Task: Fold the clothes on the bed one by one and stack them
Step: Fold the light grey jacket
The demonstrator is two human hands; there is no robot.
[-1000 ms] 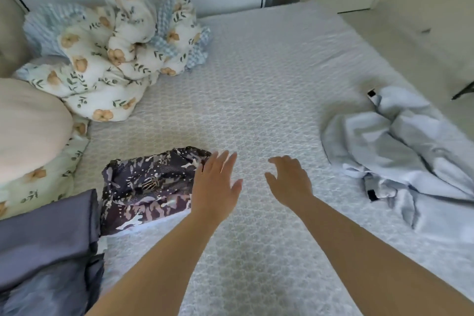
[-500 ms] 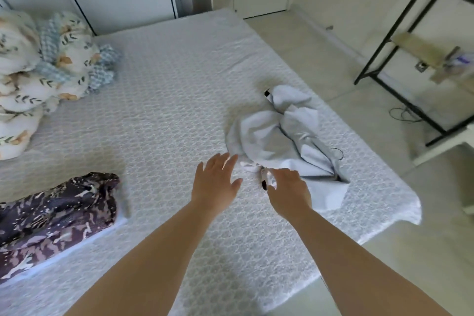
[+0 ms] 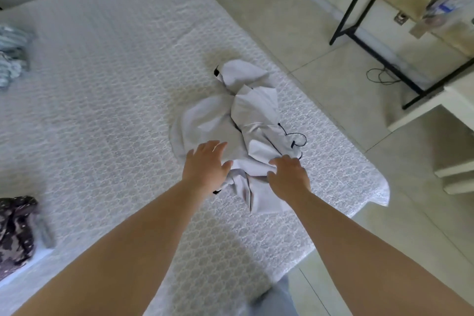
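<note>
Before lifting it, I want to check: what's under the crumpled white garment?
The garment lies on the bed, whose textured cover shows all around it. Both hands, left and right, are on its near edge. Anything beneath its folds is hidden.

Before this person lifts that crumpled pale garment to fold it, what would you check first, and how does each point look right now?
1. Left hand on the pale garment: ok, fingers straight, resting on it.
2. Right hand has a grip: ok, fingers curled into the cloth.
3. Black drawstring free of tangles: cannot tell.
4. Bare bed beside it for spreading: ok.
5. Garment away from the bed's edge: ok.
</note>
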